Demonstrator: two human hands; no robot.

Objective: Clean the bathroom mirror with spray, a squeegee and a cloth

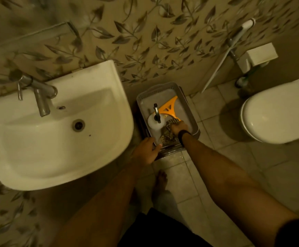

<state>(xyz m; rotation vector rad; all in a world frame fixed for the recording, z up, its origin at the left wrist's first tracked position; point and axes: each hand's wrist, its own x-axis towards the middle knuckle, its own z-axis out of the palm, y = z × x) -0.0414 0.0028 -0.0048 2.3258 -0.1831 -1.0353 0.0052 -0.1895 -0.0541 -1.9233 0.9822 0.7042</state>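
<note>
Grey tray on floor betw. sink & toilet. Orange squeegee, white spray bottle inside. R hand clutching patterned cloth; L hand gripping tray's near rim.

A person is reaching down into a grey tray sitting on the floor just right of the white sink — the right hand is closing on a patterned cloth, the left hand is gripping the tray's near rim. Inside, an orange squeegee is lying beside a white spray bottle — all well left of the toilet.
</note>
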